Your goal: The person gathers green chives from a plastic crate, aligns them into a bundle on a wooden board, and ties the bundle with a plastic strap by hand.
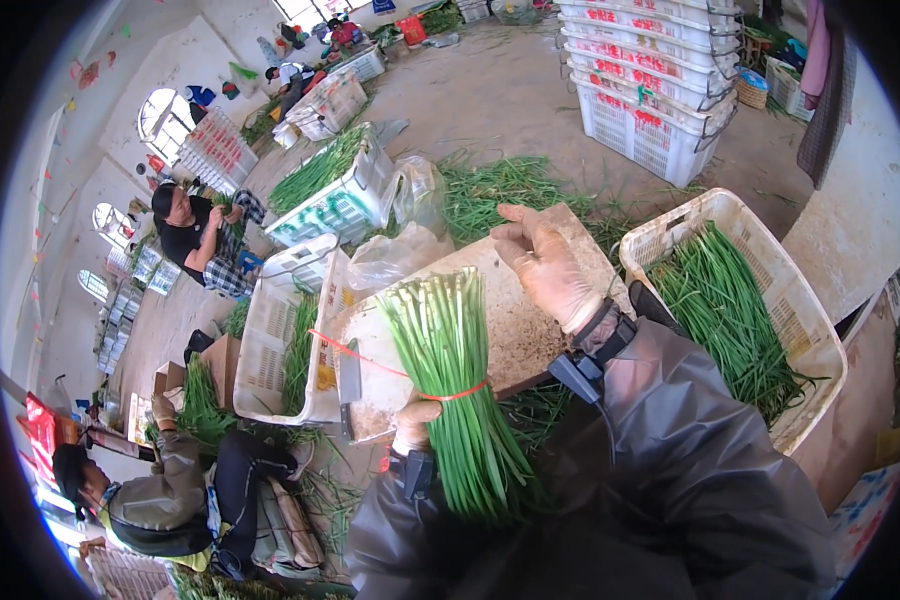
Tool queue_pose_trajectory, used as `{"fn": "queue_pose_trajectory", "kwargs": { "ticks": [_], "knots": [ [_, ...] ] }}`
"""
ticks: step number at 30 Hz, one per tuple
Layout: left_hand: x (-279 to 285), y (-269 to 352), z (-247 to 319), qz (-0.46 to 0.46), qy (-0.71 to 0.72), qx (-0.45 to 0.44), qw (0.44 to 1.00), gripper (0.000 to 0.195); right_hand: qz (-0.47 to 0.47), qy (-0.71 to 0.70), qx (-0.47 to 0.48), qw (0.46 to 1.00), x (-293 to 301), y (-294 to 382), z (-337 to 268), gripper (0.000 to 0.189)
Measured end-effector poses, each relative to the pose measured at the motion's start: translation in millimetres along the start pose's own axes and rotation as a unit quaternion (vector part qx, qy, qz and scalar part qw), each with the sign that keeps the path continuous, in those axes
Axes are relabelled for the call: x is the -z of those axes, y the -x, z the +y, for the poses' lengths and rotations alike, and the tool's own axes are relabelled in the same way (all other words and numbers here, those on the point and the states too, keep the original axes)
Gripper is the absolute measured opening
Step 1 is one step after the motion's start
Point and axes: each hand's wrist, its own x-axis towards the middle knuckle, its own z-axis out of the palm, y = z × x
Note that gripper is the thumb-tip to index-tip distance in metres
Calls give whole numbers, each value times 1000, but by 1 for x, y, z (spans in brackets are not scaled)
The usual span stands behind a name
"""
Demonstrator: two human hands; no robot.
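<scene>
My left hand point(418, 420), in a thin translucent glove, grips a thick bundle of long green stalks point(457, 352), probably garlic scapes or chives, from behind. Their pale cut ends point away from me. A red tie point(454, 393) circles the bundle, and a loose red strand trails off to the left. My right hand point(540, 259), also gloved, is raised over the worn board point(532, 330) with its fingers curled and apart, holding nothing visible. A cleaver point(349, 386) lies at the board's left end, beside the bundle.
At right stands a white plastic crate point(817, 322) of green stalks; another crate point(259, 360) is at left. Loose greens point(510, 187) lie beyond the board, near a plastic bag point(401, 255). Stacked crates point(645, 112) rise behind. Co-workers sit at left point(202, 225) and lower left point(157, 495).
</scene>
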Motion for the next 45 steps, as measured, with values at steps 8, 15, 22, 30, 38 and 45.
{"fn": "queue_pose_trajectory", "kwargs": {
  "ticks": [8,15,22,30,38,45],
  "knots": [
    [5,-5,-8,20,8,27,999,80,-119,163,287,936,-17,14,-44,45],
    [-8,-7,-14,23,-42,36,998,86,-88,6,3,996,-8,6,-17,27],
    [0,-12,-14,16,-48,70,996,83,-89,190,237,948,-8,20,-37,53],
    [-16,-15,-26,-4,-39,131,991,74,-83,336,178,921,-3,8,-9,41],
    [-10,-17,-36,-42,12,172,984,79,-42,425,180,886,7,-3,30,44],
    [-8,-13,-39,-64,44,128,989,84,-73,554,-17,829,41,-21,12,46]
  ]
}}
